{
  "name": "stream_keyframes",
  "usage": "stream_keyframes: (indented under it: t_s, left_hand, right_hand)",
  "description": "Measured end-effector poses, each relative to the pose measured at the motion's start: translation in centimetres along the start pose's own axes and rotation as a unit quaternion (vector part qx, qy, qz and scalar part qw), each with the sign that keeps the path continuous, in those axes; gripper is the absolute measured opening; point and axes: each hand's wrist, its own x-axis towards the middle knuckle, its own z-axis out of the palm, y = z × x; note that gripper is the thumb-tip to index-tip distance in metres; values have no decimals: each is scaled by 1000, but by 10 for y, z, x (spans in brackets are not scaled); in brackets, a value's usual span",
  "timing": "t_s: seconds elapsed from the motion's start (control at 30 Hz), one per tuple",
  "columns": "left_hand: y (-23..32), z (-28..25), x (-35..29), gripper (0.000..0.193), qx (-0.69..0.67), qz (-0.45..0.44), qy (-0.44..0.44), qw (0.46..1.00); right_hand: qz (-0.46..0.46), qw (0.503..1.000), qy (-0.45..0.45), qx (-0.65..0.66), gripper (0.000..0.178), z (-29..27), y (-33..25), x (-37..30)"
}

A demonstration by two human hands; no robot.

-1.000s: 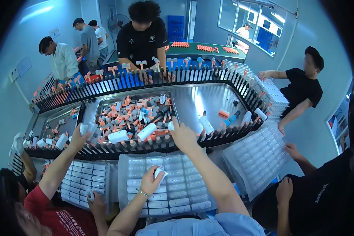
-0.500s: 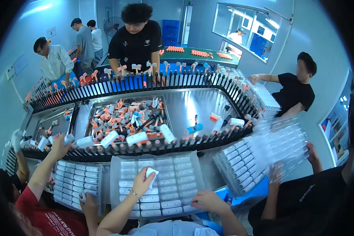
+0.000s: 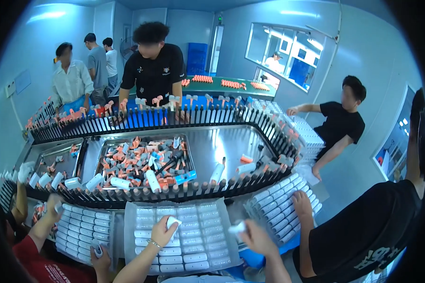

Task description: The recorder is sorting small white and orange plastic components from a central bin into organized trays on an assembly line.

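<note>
My left hand, with a bracelet at its wrist, is closed on a white folded cloth above the middle tray. That clear plastic tray has rows of pockets; white rounded casings fill its near and left pockets, and others look bare. Just past the tray's right edge, my right hand grips a white casing, smeared by motion. Beyond lies the conveyor with its row of upright black pegs; several white casings rest on them.
A metal pan of orange and grey parts sits inside the conveyor loop. Filled trays stand at left and right, each with a co-worker beside it. Other people stand across the line. Stacked white trays are at the far right.
My right hand has moved right, off the tray's near edge, and now holds a casing. My left hand stays over the tray with the cloth. The right co-worker's raised clear tray is gone from view.
</note>
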Motion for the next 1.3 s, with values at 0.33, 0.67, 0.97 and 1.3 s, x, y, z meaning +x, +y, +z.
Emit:
stream_keyframes:
  t_s: [0.33,0.67,0.97,1.3]
  left_hand:
    - [-2,0,2,32,3,34,2,999]
    - [-6,-4,-2,38,18,27,-2,999]
    - [4,-2,8,38,3,2,-26,1000]
    - [9,5,11,34,-105,-15,-35,994]
  right_hand:
    - [102,906,404,72,38,-20,83,180]
    - [74,937,260,-220,41,33,27,243]
    - [-135,934,217,-251,57,59,-1,165]
    - [-304,938,-150,-77,10,119,-7,-13]
